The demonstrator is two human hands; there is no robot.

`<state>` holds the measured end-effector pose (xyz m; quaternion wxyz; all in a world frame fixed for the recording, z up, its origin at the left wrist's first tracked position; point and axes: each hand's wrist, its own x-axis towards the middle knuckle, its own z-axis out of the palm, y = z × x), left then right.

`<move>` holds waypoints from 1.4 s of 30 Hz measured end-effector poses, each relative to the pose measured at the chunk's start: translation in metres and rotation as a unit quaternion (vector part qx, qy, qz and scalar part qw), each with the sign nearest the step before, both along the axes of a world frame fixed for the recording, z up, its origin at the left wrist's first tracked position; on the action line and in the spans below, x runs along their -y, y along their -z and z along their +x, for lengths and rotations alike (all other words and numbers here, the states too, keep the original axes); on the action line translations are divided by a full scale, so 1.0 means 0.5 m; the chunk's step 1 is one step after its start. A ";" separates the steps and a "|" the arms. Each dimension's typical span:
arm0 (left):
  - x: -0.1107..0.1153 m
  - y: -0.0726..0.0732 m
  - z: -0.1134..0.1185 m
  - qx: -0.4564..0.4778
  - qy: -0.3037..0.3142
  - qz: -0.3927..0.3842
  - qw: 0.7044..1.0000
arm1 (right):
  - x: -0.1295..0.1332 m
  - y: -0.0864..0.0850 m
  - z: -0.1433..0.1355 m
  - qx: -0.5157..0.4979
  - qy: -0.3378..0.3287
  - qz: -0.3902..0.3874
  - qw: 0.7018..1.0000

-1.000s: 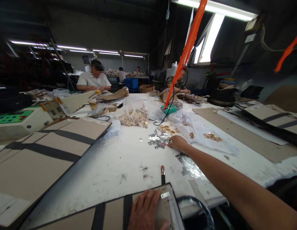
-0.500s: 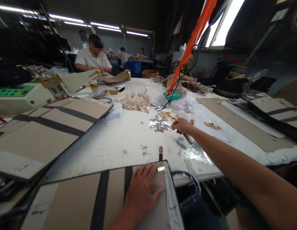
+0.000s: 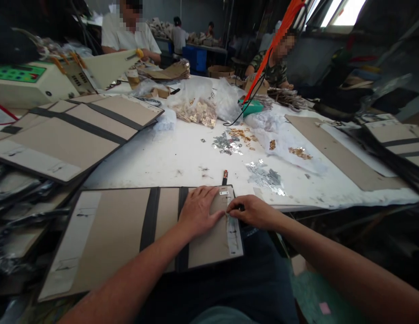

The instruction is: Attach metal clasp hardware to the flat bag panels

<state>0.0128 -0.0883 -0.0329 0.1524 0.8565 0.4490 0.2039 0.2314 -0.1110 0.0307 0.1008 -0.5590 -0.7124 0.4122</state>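
An opened folder cover (image 3: pixel 118 225) with beige board and dark bands lies at the table's front edge. My left hand (image 3: pixel 200 210) rests flat on its right part, fingers spread, near a small silver plate (image 3: pixel 224 193). At the cover's right white strip (image 3: pixel 232 234), my right hand (image 3: pixel 248 210) has its fingertips pinched together; what they hold is too small to make out. A dark strap with a metal tip (image 3: pixel 225 177) sticks out past the cover's top edge. Silver metal pieces (image 3: pixel 265 176) lie beyond my right hand.
More silver pieces (image 3: pixel 226 143) and gold pieces (image 3: pixel 242 135) lie mid-table, near plastic bags (image 3: pixel 228 99). Stacked covers (image 3: pixel 88 121) and a machine (image 3: pixel 23 83) stand left. An orange strand (image 3: pixel 272 49) hangs down. Co-workers sit across the table.
My right hand has come back from the silver pieces to the cover's right edge. The view has tilted down. My left hand still lies on the cover.
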 end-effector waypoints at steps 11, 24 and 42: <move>0.001 -0.003 -0.007 0.024 0.022 0.002 0.999 | -0.023 0.031 -0.016 0.067 -0.041 0.055 0.995; 0.003 -0.001 -0.002 0.019 0.022 0.002 1.000 | -0.027 0.029 -0.020 0.131 -0.088 0.096 0.983; 0.007 -0.003 0.003 0.006 0.016 0.001 1.000 | -0.006 0.038 -0.016 0.140 -0.076 0.124 0.979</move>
